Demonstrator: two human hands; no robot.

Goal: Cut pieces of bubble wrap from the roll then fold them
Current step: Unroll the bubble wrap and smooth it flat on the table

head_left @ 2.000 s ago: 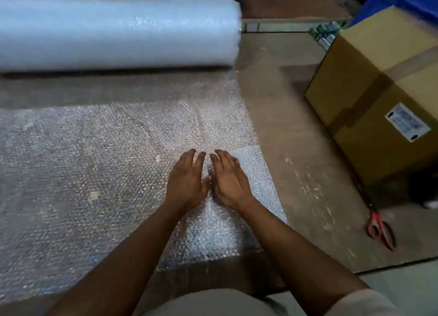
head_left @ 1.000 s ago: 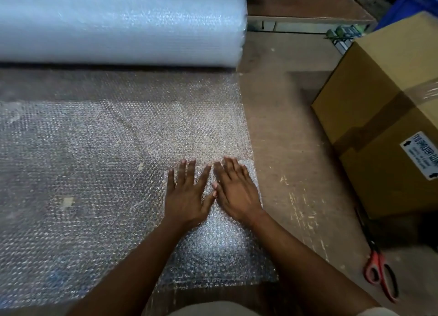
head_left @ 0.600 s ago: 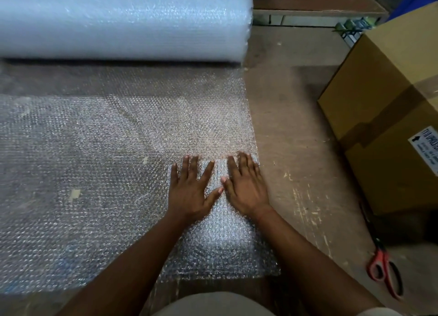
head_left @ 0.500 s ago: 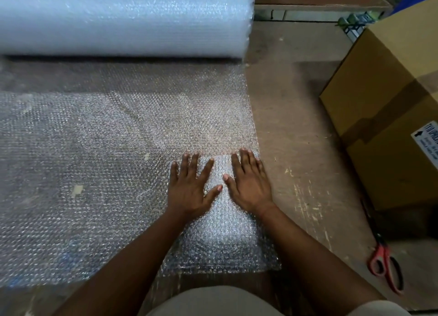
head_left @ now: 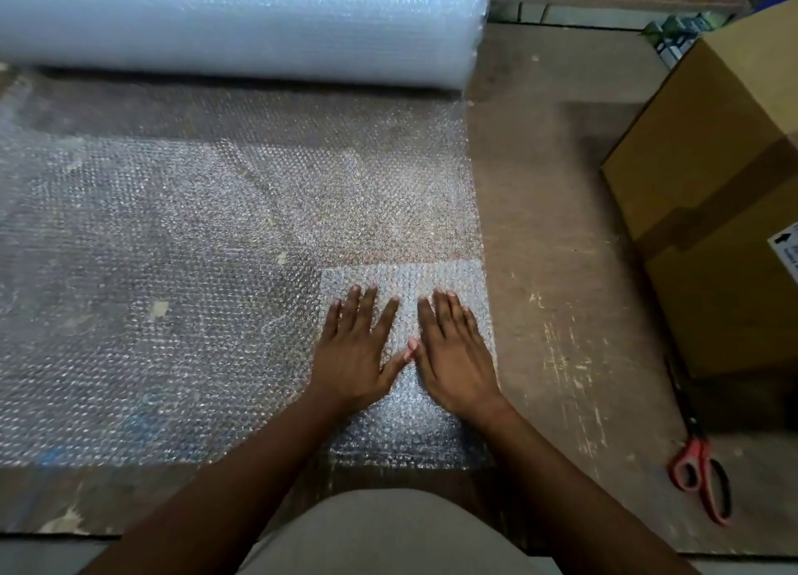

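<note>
1. Your left hand (head_left: pixel 352 350) and right hand (head_left: pixel 455 354) both lie flat, fingers straight and spread a little, palms pressing down on the folded piece of bubble wrap (head_left: pixel 406 423). Neither hand grips anything.
2. That folded piece sits at the near right corner of the unrolled sheet (head_left: pixel 172 272), which is spread over the desk (head_left: pixel 552 272) and runs back to the big roll (head_left: pixel 233 22) at the far edge.
3. Expect the wrap to be very light, soft and springy. It will likely puff back open once you lift your palms, so keep weight on the crease.
4. The film looks slick, so layers may slide over each other. Press straight down rather than pushing sideways.
5. To lift or fold again, pinch at an edge or corner through all layers, not at the middle.
6. The scissors (head_left: pixel 701 475) lie on the desk well to your right, near the cardboard box (head_left: pixel 712 186).
</note>
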